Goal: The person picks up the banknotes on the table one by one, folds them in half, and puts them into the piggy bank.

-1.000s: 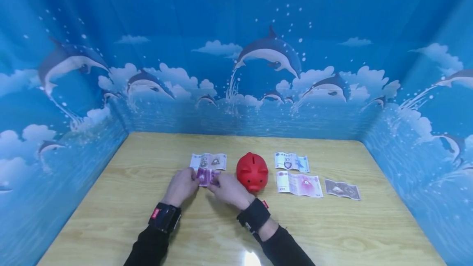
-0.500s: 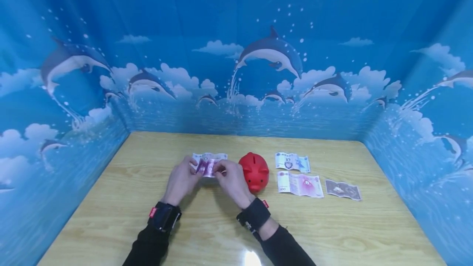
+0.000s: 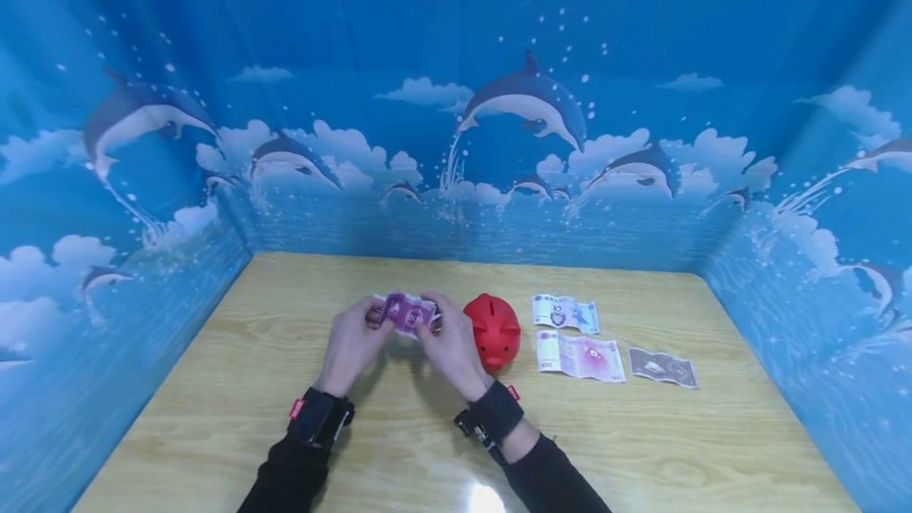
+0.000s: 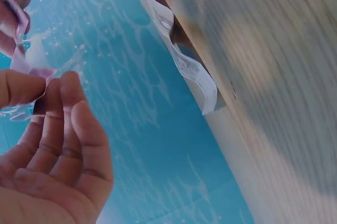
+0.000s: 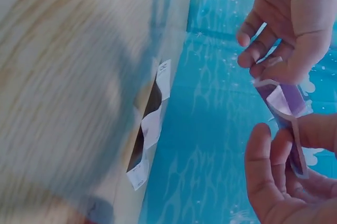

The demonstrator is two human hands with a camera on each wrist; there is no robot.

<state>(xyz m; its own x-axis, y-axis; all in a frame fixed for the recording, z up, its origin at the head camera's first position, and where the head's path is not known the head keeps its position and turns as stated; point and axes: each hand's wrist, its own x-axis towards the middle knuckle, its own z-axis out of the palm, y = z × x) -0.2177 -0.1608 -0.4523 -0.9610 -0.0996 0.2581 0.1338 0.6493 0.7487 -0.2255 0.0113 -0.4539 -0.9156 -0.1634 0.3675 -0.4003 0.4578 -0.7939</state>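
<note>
A creased purple banknote point(image 3: 408, 313) is held up above the table, stretched between both hands. My left hand point(image 3: 354, 344) pinches its left end between thumb and fingers, with the other fingers loosely bent in the left wrist view. The right end is pinched by my right hand point(image 3: 452, 344), thumb on the near face. Seen from the right wrist, the note point(image 5: 283, 109) shows folds along its length. Below it, a wavy pale banknote point(image 4: 184, 60) lies on the table, mostly hidden in the head view. Just right of my right hand stands a red piggy bank point(image 3: 492, 329), slot on top.
To the right of the piggy bank lie a blue-grey 10 banknote point(image 3: 565, 313), a pink 100 banknote point(image 3: 580, 355) and a dark grey-brown banknote point(image 3: 663, 367). A blue dolphin-print curtain point(image 3: 456, 220) encloses the back and sides of the wooden table point(image 3: 641, 450).
Both hands have lifted the purple banknote off the table and away from the body, over the pale one. Its face now tilts up toward the head camera. The piggy bank and other notes stay put.
</note>
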